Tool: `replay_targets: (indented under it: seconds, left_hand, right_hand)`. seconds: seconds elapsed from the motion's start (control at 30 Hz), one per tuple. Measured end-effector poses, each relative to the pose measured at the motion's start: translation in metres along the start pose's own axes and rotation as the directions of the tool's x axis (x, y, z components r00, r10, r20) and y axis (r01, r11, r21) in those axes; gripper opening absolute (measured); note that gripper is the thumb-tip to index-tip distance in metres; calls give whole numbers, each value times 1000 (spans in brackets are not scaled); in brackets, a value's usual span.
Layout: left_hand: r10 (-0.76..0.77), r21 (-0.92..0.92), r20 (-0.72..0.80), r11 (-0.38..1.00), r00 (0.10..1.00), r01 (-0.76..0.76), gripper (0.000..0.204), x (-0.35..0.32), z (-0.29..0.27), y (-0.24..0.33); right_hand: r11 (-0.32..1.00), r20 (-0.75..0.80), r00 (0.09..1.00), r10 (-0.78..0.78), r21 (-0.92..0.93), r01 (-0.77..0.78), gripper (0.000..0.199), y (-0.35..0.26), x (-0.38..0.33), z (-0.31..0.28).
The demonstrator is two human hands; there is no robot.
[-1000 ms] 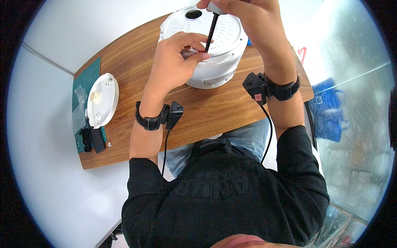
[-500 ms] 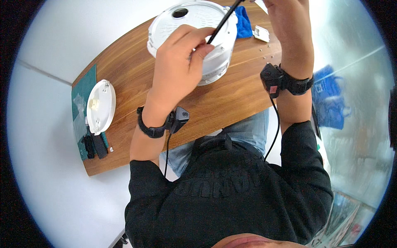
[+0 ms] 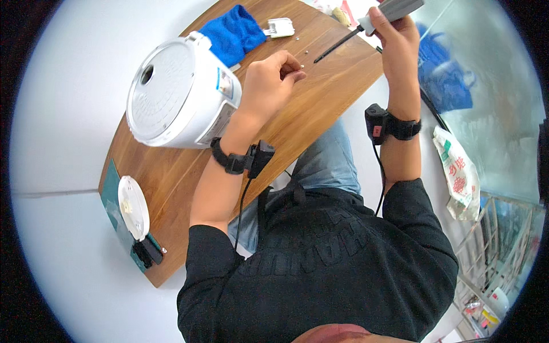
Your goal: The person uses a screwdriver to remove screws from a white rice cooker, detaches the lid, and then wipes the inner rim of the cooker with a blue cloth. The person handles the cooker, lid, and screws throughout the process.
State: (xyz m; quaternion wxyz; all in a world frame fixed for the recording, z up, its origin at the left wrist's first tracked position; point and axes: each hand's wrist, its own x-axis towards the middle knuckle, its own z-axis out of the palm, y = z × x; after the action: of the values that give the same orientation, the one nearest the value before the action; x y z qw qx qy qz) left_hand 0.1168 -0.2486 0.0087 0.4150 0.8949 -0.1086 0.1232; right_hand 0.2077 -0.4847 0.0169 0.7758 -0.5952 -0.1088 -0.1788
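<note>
Aslant, screwdriver (image 3: pixel 394 10) (grey-handled), in right hand (image 3: pixel 400 44)

On the surface (image 3: pixel 320 94), the cooker (image 3: pixel 171 97) is set left of the left fingers (image 3: pixel 290 59). Behind those, a cloth (image 3: pixel 237 34) is laid, with a panel (image 3: pixel 281 27) to its right. The screwdriver (image 3: pixel 394 10) is held in the right fingers (image 3: pixel 382 24). At the surface's left end, a cover (image 3: pixel 137 214) is placed partly over a mat (image 3: pixel 108 180).

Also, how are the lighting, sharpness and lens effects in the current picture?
Head view: black fisheye border around the corners; pale wall bright, with little detail; whitish haze on the translucent panel. Same view: screwdriver fairly sharp; small bits on the wooden table too tiny to judge.
</note>
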Motion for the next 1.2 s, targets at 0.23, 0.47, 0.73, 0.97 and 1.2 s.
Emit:
replay_targets:
  seconds: [0.23,0.47,0.73,0.97,1.2]
  left_hand:
    - [8,225,152,973,988,-43,14,34,53,-41]
    - [-54,408,162,913,985,-17,13,35,71,-43]
    - [-33,358,129,934,991,-15,18,31,70,-56]
    - [-32,189,49,982,998,22,29,-17,16,-28]
    - [110,138,-199,987,974,-83,24,-106,-88,10]
  right_hand:
    - [995,-42,999,21,-95,-25,42,51,-16,-24]
    - [992,-59,991,123,-28,-125,44,64,-17,-29]
    - [987,-26,989,143,-65,-145,45,72,-22,-22]
    - [997,7,997,72,38,-73,48,58,-31,-1]
    - [987,465,884,41,116,-107,40,5,-62,70]
